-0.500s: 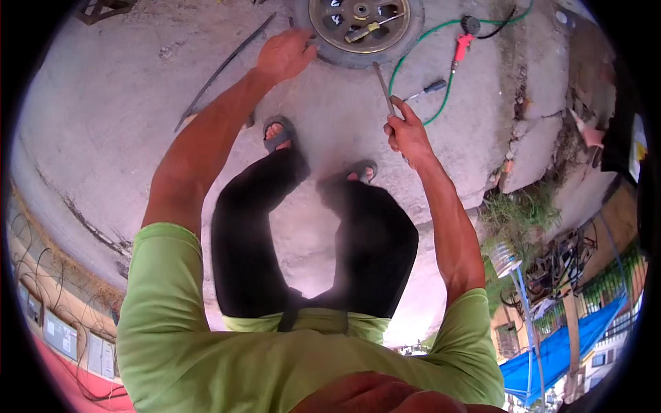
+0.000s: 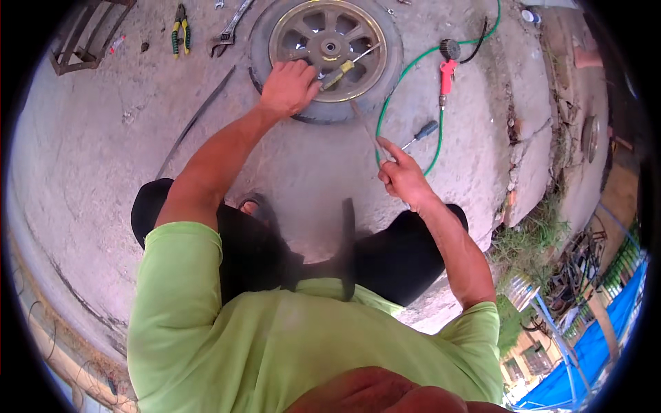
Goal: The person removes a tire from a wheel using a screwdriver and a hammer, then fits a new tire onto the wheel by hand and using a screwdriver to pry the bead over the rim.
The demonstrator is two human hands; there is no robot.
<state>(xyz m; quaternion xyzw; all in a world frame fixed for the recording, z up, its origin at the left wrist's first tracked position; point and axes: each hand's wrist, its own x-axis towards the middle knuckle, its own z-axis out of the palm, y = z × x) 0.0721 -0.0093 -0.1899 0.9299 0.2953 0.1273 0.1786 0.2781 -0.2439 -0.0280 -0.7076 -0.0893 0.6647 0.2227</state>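
Note:
A wheel with a black tyre (image 2: 258,31) and a dull gold spoked rim (image 2: 376,76) lies flat on the ground ahead of me. Across the tyre's near left side rests my left hand (image 2: 289,88), its fingers curled over the rim's edge. A yellow-handled screwdriver (image 2: 337,76) lies on the spokes beside those fingers. My right hand (image 2: 405,175) is closed round a thin metal tyre lever (image 2: 367,131), index finger stretched along it. The lever's far tip meets the tyre near the rim; motion blurs it slightly.
Right of the wheel lie a green air hose (image 2: 383,110), a red inflator gun with gauge (image 2: 447,76) and a dark-handled screwdriver (image 2: 425,131). Leftward are a black strip (image 2: 196,120), pliers (image 2: 180,34), an adjustable wrench (image 2: 231,31) and a metal frame (image 2: 82,48).
I have squatted lower and the view has shifted, showing more of the wheel. My left hand has come onto the rim. The lever's tip has moved in from the tyre's outer edge toward the rim.

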